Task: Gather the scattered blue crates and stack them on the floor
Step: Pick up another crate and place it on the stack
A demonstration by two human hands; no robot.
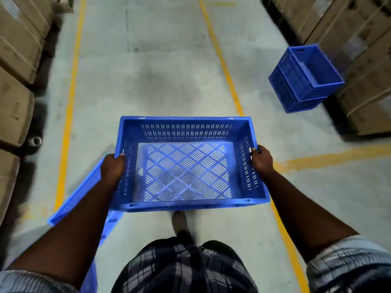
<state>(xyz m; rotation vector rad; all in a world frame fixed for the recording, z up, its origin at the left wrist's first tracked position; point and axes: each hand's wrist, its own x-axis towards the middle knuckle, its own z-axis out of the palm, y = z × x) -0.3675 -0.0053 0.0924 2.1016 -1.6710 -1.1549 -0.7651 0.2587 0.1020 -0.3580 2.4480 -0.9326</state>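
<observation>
Crate gathering looks partway done, judged from the head view (the only one given). At the centre of the frame a perforated blue crate (186, 170) is carried level above the concrete floor (148, 70). It is empty, and the floor shows through its slatted bottom. The left hand (113, 166) grips the short wall at the crate's 9 o'clock, fingers curled over the rim. The right hand (261, 159) grips the opposite short wall at 3 o'clock in the same way. Both hands are closed on the carried crate, and neither is free.

At 2 o'clock, well apart from the carried crate, a crate stack (304, 81) stands on the floor just beside the cardboard boxes (349, 39). It seems to be two blue crates, the upper one sitting skewed on the lower. That is likely the pile being built, so at least two are in place. At 8 o'clock a loose crate (78, 193) lies partly hidden under the left arm. I cannot tell whether it rests flat or tilted, and it appears not yet gathered.

What is left, as I judge it, is to bring the carried crate to the stack, set it square on top, then fetch the one at 8 o'clock.
</observation>
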